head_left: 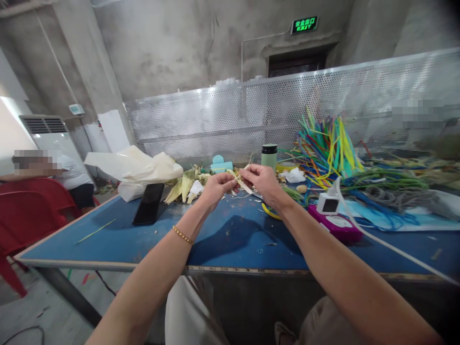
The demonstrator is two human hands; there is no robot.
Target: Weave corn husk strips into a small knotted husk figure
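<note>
My left hand [218, 188] and my right hand [262, 181] meet above the middle of the blue table, their fingertips pinched on a pale, narrow strip of corn husk [246, 187]. One end of the strip points down between the hands; my fingers hide much of the rest. Left of my left hand lies a heap of dry corn husks [185, 186] with a crumpled white paper [196, 188]. Beyond my right hand stands a green jar with a black lid [269, 155]. A yellow ring-shaped piece [270, 212] lies under my right wrist.
A black phone [148, 204] leans near white plastic sheeting [143, 165]. At right are coloured strips [334, 148], green cords [384, 176], a purple box [339, 227], and a white charger [327, 203] with its cable. Perforated metal panels [215, 120] close the back. A person [77, 170] sits far left.
</note>
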